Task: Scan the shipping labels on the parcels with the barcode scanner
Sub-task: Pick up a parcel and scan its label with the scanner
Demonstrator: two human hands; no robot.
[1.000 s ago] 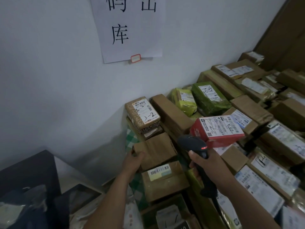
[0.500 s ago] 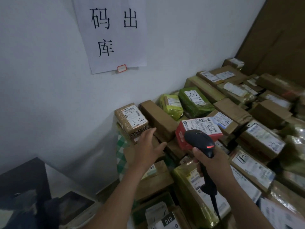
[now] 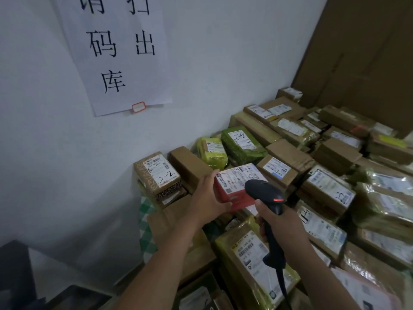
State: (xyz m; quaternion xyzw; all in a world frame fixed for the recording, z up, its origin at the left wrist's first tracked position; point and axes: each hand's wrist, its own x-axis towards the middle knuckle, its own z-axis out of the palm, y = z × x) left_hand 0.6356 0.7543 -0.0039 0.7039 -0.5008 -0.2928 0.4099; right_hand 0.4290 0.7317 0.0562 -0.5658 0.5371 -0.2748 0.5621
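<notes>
Left-hand fingers [image 3: 213, 176] now around red parcel [image 3: 233, 190]

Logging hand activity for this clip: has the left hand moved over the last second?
Yes. The left hand went from below the box marked 3-2 up and rightwards, and now grips the red parcel to that box's right.

Dim, bluish light; glare on plastic-wrapped parcels [image 3: 388, 209] at 3 o'clock; edges bend, 7 o'clock corner dark and soft.
</notes>
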